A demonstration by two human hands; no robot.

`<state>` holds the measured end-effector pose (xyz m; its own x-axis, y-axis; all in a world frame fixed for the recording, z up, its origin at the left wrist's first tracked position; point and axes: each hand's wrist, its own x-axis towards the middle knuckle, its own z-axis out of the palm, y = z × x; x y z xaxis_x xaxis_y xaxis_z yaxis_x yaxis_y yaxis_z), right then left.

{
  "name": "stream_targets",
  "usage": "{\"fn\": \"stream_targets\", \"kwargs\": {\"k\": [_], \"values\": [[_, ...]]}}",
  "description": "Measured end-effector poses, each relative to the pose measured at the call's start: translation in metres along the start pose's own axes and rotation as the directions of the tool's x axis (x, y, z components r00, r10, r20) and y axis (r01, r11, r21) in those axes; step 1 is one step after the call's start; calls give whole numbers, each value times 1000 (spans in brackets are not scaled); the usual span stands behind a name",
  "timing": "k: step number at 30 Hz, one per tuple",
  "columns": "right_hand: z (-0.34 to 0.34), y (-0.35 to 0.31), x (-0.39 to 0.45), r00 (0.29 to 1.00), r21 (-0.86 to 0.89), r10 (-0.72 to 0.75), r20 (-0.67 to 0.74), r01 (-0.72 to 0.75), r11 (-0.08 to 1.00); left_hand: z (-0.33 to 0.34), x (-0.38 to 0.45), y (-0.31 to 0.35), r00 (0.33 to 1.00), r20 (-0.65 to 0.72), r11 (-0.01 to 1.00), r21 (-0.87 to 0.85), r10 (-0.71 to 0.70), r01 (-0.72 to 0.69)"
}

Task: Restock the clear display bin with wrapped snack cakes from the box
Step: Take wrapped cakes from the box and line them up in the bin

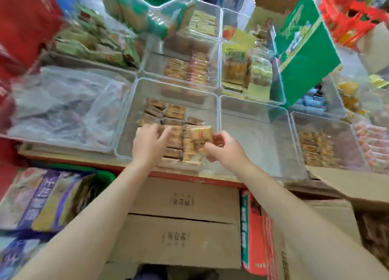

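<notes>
A clear display bin (128,119) sits at the shelf's front edge, partly filled with rows of wrapped snack cakes (174,115). My right hand (225,147) pinches one wrapped snack cake (201,137) above the bin's right side. My left hand (150,142) reaches into the bin's near left part, fingers spread and lightly bent over the packed cakes; whether it grips any is unclear. An open cardboard box (347,187) stands at the lower right, with brown wrapped cakes (374,233) showing inside.
An empty clear bin (259,145) is right of the display bin. More clear bins of snacks surround it, one with similar cakes (315,149) at the right. Closed cardboard boxes (185,220) stand below the shelf. A green box (305,54) leans at the back right.
</notes>
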<state>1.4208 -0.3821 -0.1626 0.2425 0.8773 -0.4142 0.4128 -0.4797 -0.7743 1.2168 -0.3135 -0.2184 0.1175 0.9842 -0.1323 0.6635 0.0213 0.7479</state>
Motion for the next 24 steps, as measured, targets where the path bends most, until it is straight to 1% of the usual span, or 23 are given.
{"fn": "stream_targets", "kwargs": {"k": [1, 2, 3, 4, 5, 7, 9, 10, 11, 12, 13, 14, 15, 17, 19, 21, 24], "values": [[3, -2, 12, 999, -14, 21, -36, -21, 1000, 0, 9, -18, 1000, 9, 991, 133, -28, 26], [4, -3, 26, 997, -23, 37, -67, -38, 999, 1, 16, -33, 997, 53, 961, 275, -49, 32], [4, -3, 39, 995, -34, 47, -87, -50, 998, 3, 20, -44, 992, 112, 921, 388, -59, 11], [5, -3, 53, 994, -63, 48, -98, -54, 997, 4, 22, -52, 986, 158, 892, 451, -57, -20], [5, -3, 67, 994, -109, 37, -105, -48, 993, 6, 22, -57, 984, 175, 880, 473, -33, -54], [5, -4, 97, 992, -267, -21, -125, -13, 964, 9, 24, -60, 986, 166, 879, 469, 12, -90], [6, -5, 127, 982, -462, -134, -136, 57, 885, 8, 24, -58, 988, 158, 876, 475, 1, -77], [7, -5, 143, 968, -591, -216, -129, 100, 801, 8, 24, -57, 987, 161, 872, 485, -7, -73], [9, -4, 158, 947, -734, -305, -102, 136, 666, 8, 25, -56, 986, 168, 864, 498, -13, -74], [13, -2, 173, 925, -856, -377, -48, 156, 493, 8, 25, -56, 984, 175, 859, 507, -20, -73], [18, 0, 185, 910, -932, -414, 16, 164, 323, 9, 25, -57, 984, 177, 856, 513, -29, -67], [25, 0, 196, 913, -969, -403, 64, 153, 192, 10, 25, -57, 984, 173, 854, 516, -32, -63], [34, -1, 203, 927, -986, -365, 88, 133, 100, 11, 25, -58, 986, 163, 853, 519, -28, -62], [53, -3, 215, 957, -995, -272, 100, 100, -16, 11, 26, -58, 988, 154, 849, 525, -22, -63], [69, -4, 221, 979, -996, -181, 90, 84, -40, 11, 28, -59, 986, 166, 842, 534, -17, -76], [74, -4, 226, 989, -996, -119, 91, 89, -20, 11, 28, -60, 985, 172, 836, 543, -17, -80], [66, -4, 232, 987, -991, -95, 130, 128, -33, 11, 27, -60, 985, 169, 835, 545, -23, -74]]}}
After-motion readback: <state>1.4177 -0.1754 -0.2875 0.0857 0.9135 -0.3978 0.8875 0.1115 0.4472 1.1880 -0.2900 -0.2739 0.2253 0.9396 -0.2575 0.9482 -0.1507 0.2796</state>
